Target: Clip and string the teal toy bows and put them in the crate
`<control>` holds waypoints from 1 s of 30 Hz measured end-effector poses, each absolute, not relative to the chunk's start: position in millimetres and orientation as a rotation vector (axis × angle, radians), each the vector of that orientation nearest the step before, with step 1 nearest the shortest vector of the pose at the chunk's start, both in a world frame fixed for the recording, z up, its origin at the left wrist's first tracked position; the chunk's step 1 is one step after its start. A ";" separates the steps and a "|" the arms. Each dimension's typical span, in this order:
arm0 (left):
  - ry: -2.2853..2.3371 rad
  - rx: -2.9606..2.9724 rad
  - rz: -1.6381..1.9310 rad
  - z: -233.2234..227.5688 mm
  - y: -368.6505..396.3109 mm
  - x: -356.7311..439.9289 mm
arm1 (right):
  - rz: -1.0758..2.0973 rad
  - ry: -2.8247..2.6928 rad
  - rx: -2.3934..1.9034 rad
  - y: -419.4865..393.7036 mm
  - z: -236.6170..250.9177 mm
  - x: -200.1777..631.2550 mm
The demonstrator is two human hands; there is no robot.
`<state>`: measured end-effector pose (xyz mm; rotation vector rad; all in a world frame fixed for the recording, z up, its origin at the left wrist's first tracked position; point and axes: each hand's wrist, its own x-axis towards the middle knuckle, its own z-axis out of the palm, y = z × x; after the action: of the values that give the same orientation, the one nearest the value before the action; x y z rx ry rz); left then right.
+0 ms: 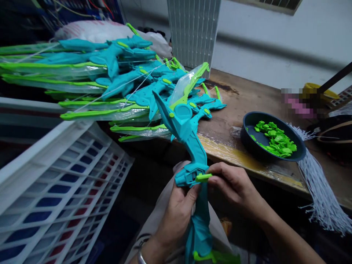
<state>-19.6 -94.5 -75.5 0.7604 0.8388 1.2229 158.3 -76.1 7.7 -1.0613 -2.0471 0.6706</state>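
Note:
My left hand (pixel 176 214) grips the middle of a teal plastic toy bow (pixel 189 146) held upright over my lap. At the bow's grip section, the fingertips of my right hand (pixel 233 185) pinch a small lime-green plastic piece (pixel 204 178) against it. A lime-green tip shows at the bow's lower end (pixel 209 256). On the table's left part lies a pile of teal and green toy bows (pixel 123 80), some in clear plastic sleeves. A dark round bowl (pixel 247 141) to the right holds several small lime-green pieces (pixel 276 139).
A white plastic crate (pixel 55 179) stands at the left by my knee. Another white crate (pixel 194 29) is upright at the table's back. A bundle of white strings (pixel 319 187) hangs over the wooden table's (pixel 242 99) front edge at right. A yellow container (pixel 316 90) sits far right.

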 end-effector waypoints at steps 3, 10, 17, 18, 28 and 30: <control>0.843 0.769 1.196 -79.1 -97.8 -24.2 | 0.710 -2.113 -1.041 -75.9 8.6 152.9; 0.800 0.778 1.176 -80.3 -101.5 -30.8 | 0.703 -2.019 -1.127 -76.9 8.7 145.3; 0.768 0.843 1.156 -66.5 -100.6 -25.9 | 0.493 -2.145 -1.072 -80.3 11.8 148.4; 0.777 0.848 1.150 -64.5 -100.4 -25.4 | 0.464 -2.149 -1.066 -81.9 11.9 148.4; 0.971 1.182 1.102 -38.9 -100.3 -29.8 | 1.148 -1.762 -1.096 -82.5 14.2 157.3; 0.991 1.216 1.096 -36.8 -102.5 -29.6 | 1.244 -1.720 -1.072 -81.6 14.6 160.3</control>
<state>-29.6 -102.5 -36.8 1.2162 0.9914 1.0965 160.3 -81.6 14.6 -1.0716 -1.7205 1.2439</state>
